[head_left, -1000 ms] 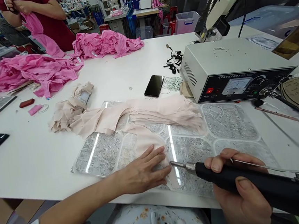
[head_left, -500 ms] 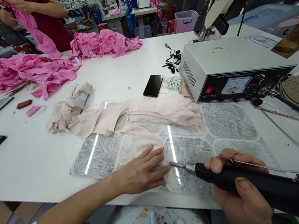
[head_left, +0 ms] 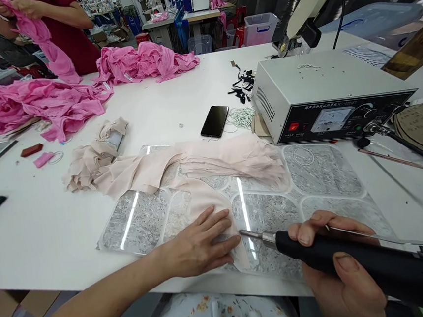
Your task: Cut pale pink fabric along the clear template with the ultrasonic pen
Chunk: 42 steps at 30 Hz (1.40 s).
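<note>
My left hand [head_left: 206, 243] lies flat with fingers stretched out, pressing a pale beige strip of fabric [head_left: 205, 196] onto a clear template sheet [head_left: 264, 213]. In my right hand [head_left: 339, 261] is a black handheld ultrasonic welding tool [head_left: 353, 257], gripped around its body. Its metal tip points left and meets the right edge of the fabric, close to my left fingertips. Behind my left hand, a stack of beige fabric pieces [head_left: 234, 159] spreads over the sheet. A crumpled beige bundle [head_left: 93, 159] lies at its left end.
A grey control box [head_left: 334, 88] with a dial stands at the right, with a cable [head_left: 414, 148] at its front. Pink fabric [head_left: 43, 101] is heaped at the back left, beside a person in red. A phone [head_left: 214, 121] and coiled cord [head_left: 242, 118] lie mid-table.
The whole view has shifted very slightly. Both hands, the tool and the fabric stay in nearly the same position.
</note>
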{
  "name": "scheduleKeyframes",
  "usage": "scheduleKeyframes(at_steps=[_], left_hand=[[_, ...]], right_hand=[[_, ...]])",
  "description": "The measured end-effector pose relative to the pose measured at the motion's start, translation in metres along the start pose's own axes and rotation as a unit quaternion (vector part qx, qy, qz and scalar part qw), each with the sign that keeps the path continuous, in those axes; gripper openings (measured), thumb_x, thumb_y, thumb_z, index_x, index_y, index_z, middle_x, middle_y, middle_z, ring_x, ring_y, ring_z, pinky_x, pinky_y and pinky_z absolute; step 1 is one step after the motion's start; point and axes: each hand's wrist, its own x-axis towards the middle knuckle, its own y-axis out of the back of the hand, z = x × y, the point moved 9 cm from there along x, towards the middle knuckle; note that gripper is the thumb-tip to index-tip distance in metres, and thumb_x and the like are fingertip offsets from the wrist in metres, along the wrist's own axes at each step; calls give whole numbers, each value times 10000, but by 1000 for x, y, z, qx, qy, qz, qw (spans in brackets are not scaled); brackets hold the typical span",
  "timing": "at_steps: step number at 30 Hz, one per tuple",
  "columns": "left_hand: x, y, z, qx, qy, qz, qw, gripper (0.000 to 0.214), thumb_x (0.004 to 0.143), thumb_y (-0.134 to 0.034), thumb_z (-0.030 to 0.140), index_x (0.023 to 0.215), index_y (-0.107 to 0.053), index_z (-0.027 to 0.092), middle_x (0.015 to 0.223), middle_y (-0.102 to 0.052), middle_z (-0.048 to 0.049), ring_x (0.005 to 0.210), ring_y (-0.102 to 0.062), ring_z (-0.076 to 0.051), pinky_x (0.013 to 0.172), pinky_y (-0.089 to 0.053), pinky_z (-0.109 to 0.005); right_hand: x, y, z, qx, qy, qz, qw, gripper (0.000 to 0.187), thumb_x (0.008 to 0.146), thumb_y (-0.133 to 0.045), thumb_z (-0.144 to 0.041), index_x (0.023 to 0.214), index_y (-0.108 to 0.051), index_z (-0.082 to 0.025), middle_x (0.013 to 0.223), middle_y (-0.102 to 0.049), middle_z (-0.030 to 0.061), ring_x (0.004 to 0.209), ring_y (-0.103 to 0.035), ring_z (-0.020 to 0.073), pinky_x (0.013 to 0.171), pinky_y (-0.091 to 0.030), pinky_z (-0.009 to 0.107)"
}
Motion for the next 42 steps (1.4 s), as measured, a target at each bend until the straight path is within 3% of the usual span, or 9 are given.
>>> scheduleKeyframes(at_steps=[7,15,26,42], left_hand=[[0,-1,0,10,-1,1,1000,311,986,-524,345,1227,-580,155,1197,-584,-148,1308,-462,-317,1085,-413,-536],[2,1,1,21,-13,2,1000,301,981,-534,348,1200,-599,151,1127,-610,-114,1296,-479,-274,1141,-369,-482],[4,0,0,24,-20,-15,999,319,971,-547,367,1211,-594,162,1135,-600,-120,1256,-496,-291,1116,-388,-503],[8,3,-1,26,-36,-21,999,316,979,-531,375,1200,-611,164,1139,-616,-122,1255,-513,-305,1100,-406,-497]], right_hand=[[-2,5,-9,-9,-12,16,1000,209,769,-699,-305,955,-641,-230,858,-553,-3,631,-567,112,648,-559,337],[-6,-11,-14,-18,-14,-29,999,178,801,-688,-314,944,-634,-222,830,-562,-9,617,-578,103,648,-576,307],[-5,-9,-13,-29,-14,-53,998,171,823,-667,-299,982,-642,-241,852,-569,2,627,-596,114,658,-594,323],[-2,-4,-18,-26,-15,-20,999,171,791,-684,-307,943,-640,-243,825,-568,4,586,-559,117,621,-575,348]])
